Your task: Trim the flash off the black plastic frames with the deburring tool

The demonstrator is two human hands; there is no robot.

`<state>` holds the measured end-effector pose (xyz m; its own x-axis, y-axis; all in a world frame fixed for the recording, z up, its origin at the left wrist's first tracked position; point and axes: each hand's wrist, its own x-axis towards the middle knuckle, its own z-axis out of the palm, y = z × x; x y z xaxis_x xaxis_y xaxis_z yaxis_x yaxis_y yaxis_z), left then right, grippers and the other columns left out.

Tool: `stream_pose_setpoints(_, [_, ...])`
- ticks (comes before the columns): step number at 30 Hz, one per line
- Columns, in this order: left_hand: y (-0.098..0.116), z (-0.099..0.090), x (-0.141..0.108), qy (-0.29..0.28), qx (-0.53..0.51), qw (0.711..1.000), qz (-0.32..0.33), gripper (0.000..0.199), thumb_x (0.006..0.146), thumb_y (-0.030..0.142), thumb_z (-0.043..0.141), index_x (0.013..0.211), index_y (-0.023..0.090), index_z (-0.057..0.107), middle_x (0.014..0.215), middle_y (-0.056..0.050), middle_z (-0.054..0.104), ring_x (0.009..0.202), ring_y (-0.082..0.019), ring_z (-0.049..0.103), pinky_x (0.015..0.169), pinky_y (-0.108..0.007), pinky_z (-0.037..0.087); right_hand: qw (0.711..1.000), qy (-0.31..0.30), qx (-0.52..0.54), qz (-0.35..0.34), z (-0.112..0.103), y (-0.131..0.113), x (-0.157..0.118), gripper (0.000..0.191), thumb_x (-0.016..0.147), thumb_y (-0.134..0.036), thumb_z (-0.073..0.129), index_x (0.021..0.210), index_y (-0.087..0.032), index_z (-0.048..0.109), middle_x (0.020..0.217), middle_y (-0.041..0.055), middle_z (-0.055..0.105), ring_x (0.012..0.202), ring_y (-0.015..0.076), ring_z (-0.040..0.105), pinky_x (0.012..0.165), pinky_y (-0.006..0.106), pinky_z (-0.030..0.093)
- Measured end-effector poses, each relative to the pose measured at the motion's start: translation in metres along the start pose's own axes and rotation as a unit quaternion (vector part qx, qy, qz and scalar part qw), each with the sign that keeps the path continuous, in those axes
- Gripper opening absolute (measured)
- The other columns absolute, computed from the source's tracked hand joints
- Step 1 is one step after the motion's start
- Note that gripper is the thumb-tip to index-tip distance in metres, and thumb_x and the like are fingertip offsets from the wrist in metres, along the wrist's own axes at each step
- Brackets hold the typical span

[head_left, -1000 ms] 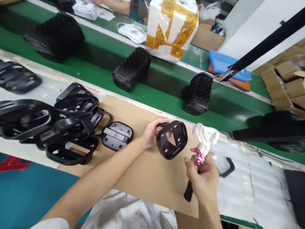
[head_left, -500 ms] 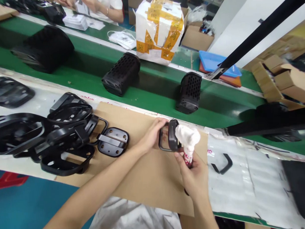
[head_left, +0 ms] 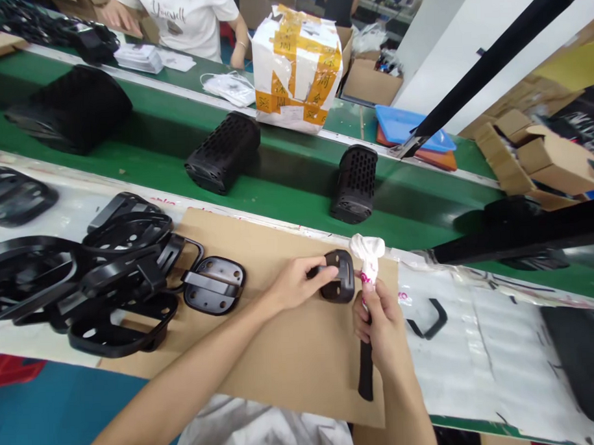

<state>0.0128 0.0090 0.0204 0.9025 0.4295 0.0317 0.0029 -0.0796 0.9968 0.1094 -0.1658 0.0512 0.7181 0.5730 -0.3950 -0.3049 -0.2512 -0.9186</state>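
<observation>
My left hand [head_left: 303, 281] is closed on a black bracket [head_left: 345, 276] with a rounded plate and holes, just above the brown cardboard sheet [head_left: 292, 352]. Its thumb and fingers grip the bracket's left side. A hammer [head_left: 365, 369] is in my right hand [head_left: 381, 317], fingers wrapped round it just below the head. White cloth [head_left: 367, 249] covers the hammer's head, which points away from me; the black handle points toward me. Left of my hands, a similar bracket [head_left: 215, 287] with a crossbar lies on the cardboard.
A pile of black brackets [head_left: 123, 274] covers the left of the bench. Black perforated housings [head_left: 354, 185] stand on the green conveyor belt [head_left: 286, 184]. A small black U-shaped piece [head_left: 439, 318] lies at right. Across the belt are a taped box [head_left: 296, 73] and a co-worker [head_left: 183, 22].
The bracket has turned so its holed plate faces up, and my left hand has shifted its grip. The hammer has swung more upright beside it, showing its black handle.
</observation>
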Motion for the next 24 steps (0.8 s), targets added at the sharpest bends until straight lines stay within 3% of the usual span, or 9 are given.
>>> stream_pose_setpoints(3, [-0.003,-0.005,0.004,0.054,-0.056,0.997,-0.001,0.047,0.098,0.055,0.054,0.07,0.018,0.049,0.067,0.004,0.043,0.064,-0.012,0.039,0.063,-0.027,0.03,0.998,0.008,-0.068,-0.014,-0.009,0.005,-0.006,0.063,0.09,-0.07,0.067,0.134,-0.026,0.056,0.069,-0.0067,0.05,0.042,0.0062,0.031,0.036,0.017,0.023])
stream_pose_setpoints(7, [-0.008,-0.009,0.008,0.062,-0.1,0.993,0.006,0.046,0.097,0.053,0.054,0.068,0.019,0.043,0.066,0.005,0.038,0.063,-0.011,0.035,0.063,-0.027,0.028,0.986,-0.037,-0.164,0.003,-0.017,0.018,-0.014,0.066,0.092,-0.07,0.064,0.136,-0.02,0.064,0.084,0.0,0.056,0.045,0.0079,0.043,0.037,0.022,0.028])
stream_pose_setpoints(13, [-0.008,-0.006,0.006,0.057,-0.05,0.997,-0.017,0.049,0.096,0.056,0.053,0.067,0.018,0.044,0.067,0.004,0.035,0.066,-0.012,0.035,0.063,-0.028,0.026,0.967,-0.042,-0.248,-0.031,-0.012,0.031,-0.013,0.067,0.099,-0.064,0.058,0.153,-0.023,0.057,0.085,0.0026,0.061,0.052,0.0106,0.043,0.045,0.024,0.034])
stream_pose_setpoints(18, [-0.006,-0.006,0.006,0.075,-0.029,0.996,-0.034,0.048,0.095,0.055,0.054,0.066,0.018,0.043,0.065,0.004,0.035,0.064,-0.011,0.034,0.061,-0.028,0.025,0.947,-0.064,-0.311,-0.052,-0.016,0.029,-0.005,0.068,0.1,-0.063,0.057,0.153,-0.019,0.057,0.081,0.0031,0.063,0.055,0.0127,0.043,0.047,0.024,0.039])
stream_pose_setpoints(22, [-0.004,-0.006,0.006,0.073,-0.038,0.996,-0.041,0.049,0.095,0.056,0.054,0.066,0.019,0.042,0.064,0.005,0.032,0.062,-0.011,0.032,0.059,-0.028,0.023,0.965,-0.009,-0.259,-0.039,-0.017,0.024,-0.011,0.068,0.096,-0.065,0.063,0.146,-0.019,0.064,0.077,0.0019,0.06,0.052,0.0114,0.04,0.043,0.023,0.035])
stream_pose_setpoints(24, [-0.003,-0.006,0.006,0.073,-0.036,0.996,-0.041,0.049,0.095,0.056,0.054,0.066,0.019,0.042,0.064,0.005,0.032,0.061,-0.011,0.032,0.058,-0.028,0.023,0.969,0.021,-0.238,-0.064,-0.014,0.025,-0.014,0.065,0.096,-0.064,0.062,0.141,-0.017,0.067,0.076,0.002,0.058,0.05,0.0111,0.04,0.041,0.023,0.034])
